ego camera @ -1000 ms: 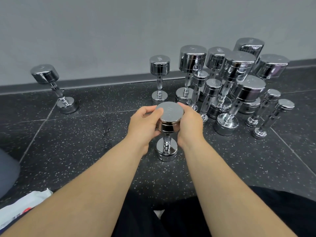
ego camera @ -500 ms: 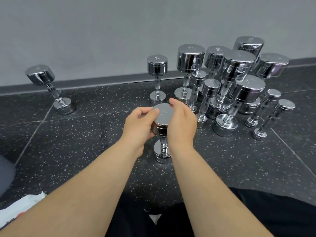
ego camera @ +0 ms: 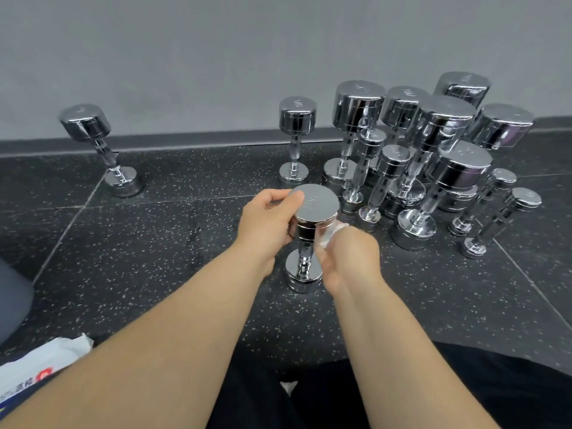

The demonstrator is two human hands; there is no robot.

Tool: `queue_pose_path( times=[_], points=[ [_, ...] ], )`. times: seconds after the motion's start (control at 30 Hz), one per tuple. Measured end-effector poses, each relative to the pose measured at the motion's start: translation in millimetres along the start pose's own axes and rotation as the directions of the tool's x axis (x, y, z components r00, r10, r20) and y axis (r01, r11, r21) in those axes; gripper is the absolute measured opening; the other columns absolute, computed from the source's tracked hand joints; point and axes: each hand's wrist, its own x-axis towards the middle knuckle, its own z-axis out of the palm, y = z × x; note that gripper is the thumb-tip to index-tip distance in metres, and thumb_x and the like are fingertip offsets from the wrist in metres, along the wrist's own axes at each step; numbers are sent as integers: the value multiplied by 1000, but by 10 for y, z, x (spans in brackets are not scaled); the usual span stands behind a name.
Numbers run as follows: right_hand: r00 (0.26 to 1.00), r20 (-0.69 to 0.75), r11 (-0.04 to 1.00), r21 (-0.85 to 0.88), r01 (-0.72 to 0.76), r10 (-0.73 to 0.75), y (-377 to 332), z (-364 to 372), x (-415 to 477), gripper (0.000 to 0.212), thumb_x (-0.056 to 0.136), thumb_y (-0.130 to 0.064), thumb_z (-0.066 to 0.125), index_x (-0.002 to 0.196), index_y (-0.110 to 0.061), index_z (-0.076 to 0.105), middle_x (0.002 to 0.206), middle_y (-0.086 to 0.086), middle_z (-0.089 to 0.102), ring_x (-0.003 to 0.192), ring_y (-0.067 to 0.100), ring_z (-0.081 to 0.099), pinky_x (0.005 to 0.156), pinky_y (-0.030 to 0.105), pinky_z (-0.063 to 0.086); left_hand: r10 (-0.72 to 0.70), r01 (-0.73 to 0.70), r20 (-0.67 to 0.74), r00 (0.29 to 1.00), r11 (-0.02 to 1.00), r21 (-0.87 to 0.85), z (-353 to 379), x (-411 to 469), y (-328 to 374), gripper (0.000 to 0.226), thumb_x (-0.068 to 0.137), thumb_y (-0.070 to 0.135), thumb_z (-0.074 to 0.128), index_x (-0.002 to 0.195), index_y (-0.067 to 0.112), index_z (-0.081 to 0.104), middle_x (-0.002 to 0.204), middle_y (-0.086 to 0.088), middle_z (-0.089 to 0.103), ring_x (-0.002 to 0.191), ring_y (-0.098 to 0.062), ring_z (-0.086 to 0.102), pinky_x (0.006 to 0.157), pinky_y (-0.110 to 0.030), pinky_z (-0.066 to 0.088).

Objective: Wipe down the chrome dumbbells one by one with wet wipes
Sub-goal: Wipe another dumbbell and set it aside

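A wipe pack [ego camera: 37, 363] is lying nearest on the black speckled floor [ego camera: 154, 258]. A shiny chrome dumbbell [ego camera: 312, 212] is standing on end between the hands. The left hand [ego camera: 266, 224] is gripping its top head, and the right hand [ego camera: 349, 261] is clutching a wipe [ego camera: 332, 234] just under it. Beyond, more dumbbells [ego camera: 433, 150] are crowding a grey wall [ego camera: 216, 57].

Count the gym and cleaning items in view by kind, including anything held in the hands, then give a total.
Chrome dumbbells: 13 visible, counting the one in hand
Wet wipe: 1
Wipes pack: 1
Total: 15
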Motion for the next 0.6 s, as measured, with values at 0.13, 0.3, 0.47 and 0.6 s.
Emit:
queue_pose_path(
  times=[0.13,0.3,0.47,0.6],
  points=[
    [994,23,987,119,-106,104,37,-93,4,32,88,22,46,116,11,56,107,28,65,82,26,67,70,28,60,7,-7,11,1000,1000,-26,13,-37,12,7,92,23,68,97,19,67,68,7,60,52,-8,49,72,-36,53],
    [997,-53,986,153,68,-60,-39,-140,-98,23,84,19,58,84,-3,67,80,11,73,75,14,68,79,23,58,1,0,23,1000,999,-33,-17,-83,16,13,92,26,68,104,20,67,88,7,67,70,-6,61,80,-34,60],
    [982,-112,974,149,170,-154,-68,-127,53,20,82,14,60,91,-2,69,66,0,70,61,7,66,63,15,53,-7,9,29,1000,999,-50,-28,-71,15,8,93,24,67,100,21,66,95,3,68,76,-8,64,77,-31,61],
    [988,-49,989,-19,145,-145,305,-57,-1,18,76,9,62,70,-7,65,68,6,63,65,17,56,62,27,45,10,-10,7,1000,1000,-17,-18,-53,15,10,91,26,70,99,21,68,85,5,66,66,-8,58,80,-35,57]
  ],
)
